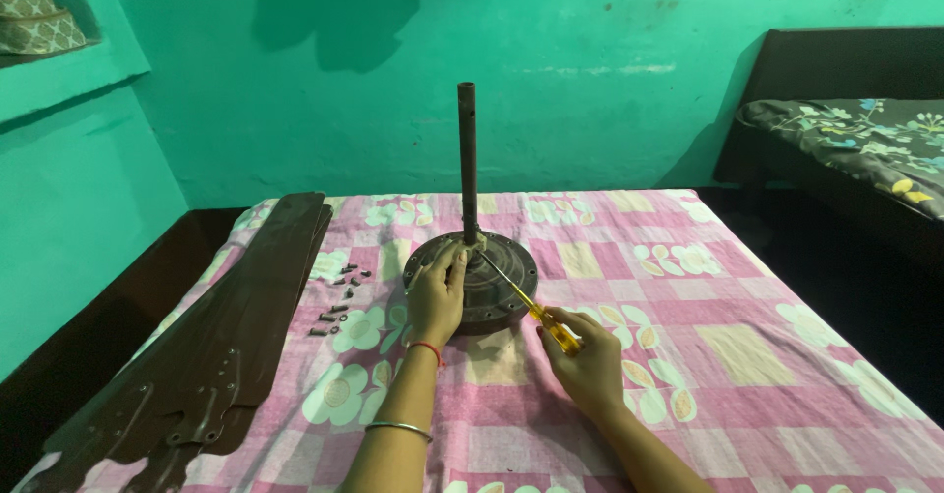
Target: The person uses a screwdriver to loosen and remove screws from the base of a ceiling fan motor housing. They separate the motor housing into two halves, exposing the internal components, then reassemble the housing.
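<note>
At center, the left hand (436, 299) lies flat on the motor (472, 279); the right hand (588, 360) grips a screwdriver (526, 303) whose shaft points toward ten o'clock, tip at the hub.

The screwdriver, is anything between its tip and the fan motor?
Nothing visible. The right hand holds the screwdriver, its tip reaching the fan motor near the rod. The left hand rests on the motor's left side, clear of the shaft.
</note>
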